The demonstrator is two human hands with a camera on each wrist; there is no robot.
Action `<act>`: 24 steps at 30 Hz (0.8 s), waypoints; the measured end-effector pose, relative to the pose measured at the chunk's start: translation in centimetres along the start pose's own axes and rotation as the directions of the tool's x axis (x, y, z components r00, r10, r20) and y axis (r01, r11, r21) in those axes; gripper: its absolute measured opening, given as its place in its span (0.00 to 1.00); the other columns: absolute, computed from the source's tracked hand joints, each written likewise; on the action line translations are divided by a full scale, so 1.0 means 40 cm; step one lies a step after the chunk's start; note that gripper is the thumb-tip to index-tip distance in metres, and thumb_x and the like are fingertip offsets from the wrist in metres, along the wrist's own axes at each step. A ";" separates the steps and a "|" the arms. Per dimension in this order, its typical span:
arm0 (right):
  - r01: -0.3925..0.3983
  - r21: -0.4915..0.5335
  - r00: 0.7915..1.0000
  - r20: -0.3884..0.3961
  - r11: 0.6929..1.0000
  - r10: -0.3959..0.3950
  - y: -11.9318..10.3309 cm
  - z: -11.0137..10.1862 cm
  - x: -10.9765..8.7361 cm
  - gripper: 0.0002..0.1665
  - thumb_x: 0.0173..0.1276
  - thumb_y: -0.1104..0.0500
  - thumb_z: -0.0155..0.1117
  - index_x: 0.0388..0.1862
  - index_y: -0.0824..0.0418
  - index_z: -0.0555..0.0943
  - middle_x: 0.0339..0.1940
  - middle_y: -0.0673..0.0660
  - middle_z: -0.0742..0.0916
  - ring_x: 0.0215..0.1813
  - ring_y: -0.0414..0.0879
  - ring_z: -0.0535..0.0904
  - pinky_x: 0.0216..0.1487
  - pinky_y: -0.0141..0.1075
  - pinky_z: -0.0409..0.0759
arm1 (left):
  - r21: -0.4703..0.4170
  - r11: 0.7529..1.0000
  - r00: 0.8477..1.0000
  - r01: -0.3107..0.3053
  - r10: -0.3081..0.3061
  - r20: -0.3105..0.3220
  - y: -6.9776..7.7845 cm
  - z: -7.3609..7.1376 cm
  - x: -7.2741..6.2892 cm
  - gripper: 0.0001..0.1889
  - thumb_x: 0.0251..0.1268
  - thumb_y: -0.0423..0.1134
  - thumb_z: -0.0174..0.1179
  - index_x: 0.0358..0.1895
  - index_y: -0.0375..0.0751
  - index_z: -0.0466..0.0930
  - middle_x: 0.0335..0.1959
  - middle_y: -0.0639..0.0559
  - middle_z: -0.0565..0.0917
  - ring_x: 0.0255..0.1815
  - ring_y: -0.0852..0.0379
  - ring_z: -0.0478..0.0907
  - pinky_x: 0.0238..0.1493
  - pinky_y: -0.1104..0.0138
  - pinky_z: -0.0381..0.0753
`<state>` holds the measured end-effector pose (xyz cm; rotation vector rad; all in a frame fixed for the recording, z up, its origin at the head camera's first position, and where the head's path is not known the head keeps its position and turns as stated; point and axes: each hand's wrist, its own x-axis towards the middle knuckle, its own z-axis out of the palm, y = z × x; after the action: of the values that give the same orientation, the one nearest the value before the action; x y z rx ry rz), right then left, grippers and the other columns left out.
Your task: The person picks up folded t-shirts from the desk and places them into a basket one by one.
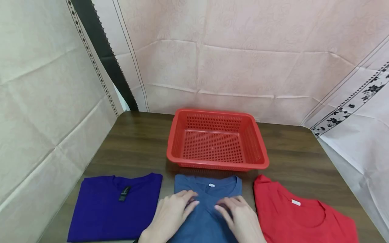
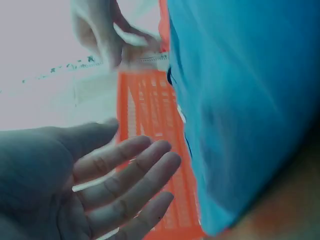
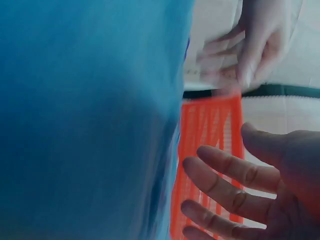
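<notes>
A blue-grey T-shirt [image 1: 209,216] lies folded in the middle of the table, its neckline and small white label facing the basket. My left hand [image 1: 171,213] is over its left side and my right hand [image 1: 238,216] over its right side, thumbs toward each other. In the left wrist view the left hand's fingers [image 2: 127,175] are loosely spread with nothing between them. The right wrist view likewise shows the right hand's fingers [image 3: 230,190] apart and holding nothing, beside the blue cloth [image 3: 90,120].
Behind the shirt stands a red plastic basket [image 1: 174,141] with slotted walls. To the left is a folded purple-blue T-shirt [image 1: 112,209] with a dark label; on the right, a red T-shirt [image 1: 304,219]. Patterned pale sheets [image 1: 231,71] hang around the wooden table [image 1: 136,141].
</notes>
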<state>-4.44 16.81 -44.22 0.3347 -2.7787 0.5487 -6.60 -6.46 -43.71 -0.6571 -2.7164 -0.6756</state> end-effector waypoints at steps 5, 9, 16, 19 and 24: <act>-0.250 -0.045 0.959 0.129 0.967 0.254 0.096 -0.040 -0.016 0.09 0.66 0.48 0.72 0.29 0.47 0.83 0.20 0.42 0.80 0.23 0.39 0.75 0.25 0.39 0.74 | 0.079 0.979 0.981 0.188 -0.184 -0.053 -0.064 -0.023 -0.031 0.07 0.62 0.49 0.71 0.28 0.59 0.83 0.23 0.67 0.82 0.17 0.58 0.78 0.14 0.65 0.70; -0.428 -0.012 0.861 0.299 0.904 0.412 0.164 -0.059 -0.022 0.10 0.70 0.48 0.68 0.33 0.51 0.85 0.18 0.44 0.79 0.20 0.39 0.72 0.24 0.36 0.70 | 0.032 0.951 0.947 0.307 -0.308 0.091 -0.115 -0.040 -0.057 0.08 0.65 0.47 0.69 0.28 0.57 0.83 0.18 0.66 0.76 0.14 0.63 0.71 0.15 0.65 0.68; -0.536 0.306 0.806 0.462 0.786 0.370 0.189 -0.023 -0.004 0.23 0.74 0.43 0.62 0.49 0.61 0.86 0.22 0.49 0.84 0.20 0.45 0.80 0.23 0.36 0.81 | -0.283 0.852 0.867 0.440 -0.321 0.381 -0.133 -0.015 -0.049 0.14 0.74 0.53 0.59 0.37 0.47 0.85 0.20 0.66 0.81 0.20 0.70 0.77 0.29 0.66 0.77; -0.550 0.418 0.799 0.515 0.723 0.310 0.187 -0.008 0.000 0.28 0.75 0.44 0.61 0.52 0.69 0.83 0.25 0.52 0.86 0.23 0.47 0.82 0.26 0.37 0.84 | -0.353 0.788 0.831 0.505 -0.333 0.446 -0.129 -0.003 -0.038 0.17 0.75 0.55 0.57 0.41 0.44 0.82 0.25 0.60 0.85 0.24 0.65 0.81 0.31 0.63 0.80; -0.561 0.533 0.785 0.585 0.633 0.204 0.177 0.004 -0.006 0.28 0.76 0.50 0.61 0.59 0.74 0.76 0.46 0.61 0.87 0.42 0.50 0.86 0.41 0.40 0.86 | -0.599 0.470 0.750 0.648 -0.258 0.609 -0.120 0.012 -0.036 0.19 0.79 0.51 0.54 0.49 0.35 0.67 0.37 0.51 0.81 0.35 0.57 0.82 0.35 0.62 0.83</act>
<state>-6.25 23.16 -46.80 -0.0412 -2.9857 1.8850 -7.77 -10.55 -46.43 -0.1566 -2.9124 -2.2314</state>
